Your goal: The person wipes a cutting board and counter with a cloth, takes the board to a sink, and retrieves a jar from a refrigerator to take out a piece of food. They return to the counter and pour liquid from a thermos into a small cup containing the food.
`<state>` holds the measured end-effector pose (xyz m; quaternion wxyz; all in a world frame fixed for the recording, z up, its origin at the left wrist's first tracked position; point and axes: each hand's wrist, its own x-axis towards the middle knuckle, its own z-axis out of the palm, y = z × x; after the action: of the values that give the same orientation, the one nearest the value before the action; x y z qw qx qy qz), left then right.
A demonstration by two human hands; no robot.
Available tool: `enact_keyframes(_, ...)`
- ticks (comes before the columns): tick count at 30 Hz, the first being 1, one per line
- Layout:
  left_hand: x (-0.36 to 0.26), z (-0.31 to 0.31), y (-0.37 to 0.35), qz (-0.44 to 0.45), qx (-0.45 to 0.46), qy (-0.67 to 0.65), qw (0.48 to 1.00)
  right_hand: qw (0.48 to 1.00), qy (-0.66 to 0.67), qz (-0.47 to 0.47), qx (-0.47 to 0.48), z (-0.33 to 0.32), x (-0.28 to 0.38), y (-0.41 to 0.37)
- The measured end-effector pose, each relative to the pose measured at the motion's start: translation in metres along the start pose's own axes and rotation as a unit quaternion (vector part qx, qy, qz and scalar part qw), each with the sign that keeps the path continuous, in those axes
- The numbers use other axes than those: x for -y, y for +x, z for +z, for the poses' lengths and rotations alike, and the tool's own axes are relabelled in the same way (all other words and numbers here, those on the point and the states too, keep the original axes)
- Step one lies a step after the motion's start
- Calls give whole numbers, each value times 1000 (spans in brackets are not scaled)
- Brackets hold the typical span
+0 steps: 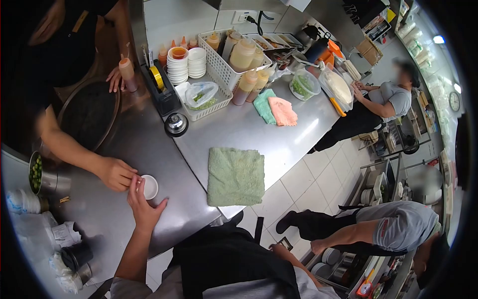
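A small white cup [151, 188] stands on the steel counter. My left hand [144, 205] reaches around its near side, with the fingers at its left edge and the thumb spread off to the right. A co-worker's hand [117, 174] from across the counter touches or nearly touches my fingertips beside the cup. My right hand [280, 250] is low by my right side, next to a small dark object [285, 243]; its fingers are too small to make out. On the counter to the right of the cup lies a green cloth [236, 176].
A call bell [176, 124], tape dispenser [158, 84], stacked white cups [178, 67] and white basket [219, 70] line the back. Sauce bottles [244, 87] stand beside folded cloths [276, 108]. One person [393, 99] works at the far end; another [398, 226] bends at the right.
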<state>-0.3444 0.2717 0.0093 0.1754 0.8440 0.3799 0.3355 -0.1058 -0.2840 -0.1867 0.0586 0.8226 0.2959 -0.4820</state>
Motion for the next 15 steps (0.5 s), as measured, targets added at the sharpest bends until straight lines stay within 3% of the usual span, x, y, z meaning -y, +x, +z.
enact_keyframes(3,6,7,-3,33,72,21,997,998,1,49,26,1,-23,-4)
enact_keyframes(5,6,12,-1,15,61,22,998,997,0,76,32,-13,-16,-3)
enact_keyframes(7,6,16,3,0,48,22,999,989,78,100,-79,-32,-3,-3)
enact_keyframes(10,10,21,4,-16,45,6,999,968,91,-12,-235,-59,21,17)
enact_keyframes(11,10,24,10,-27,30,4,999,927,124,-25,-353,-99,66,15)
enact_keyframes(14,2,24,14,-45,6,-6,999,851,249,-63,-459,-176,139,0)
enact_keyframes(15,-2,24,17,-51,-5,-14,999,847,252,-64,-465,-198,158,-5)
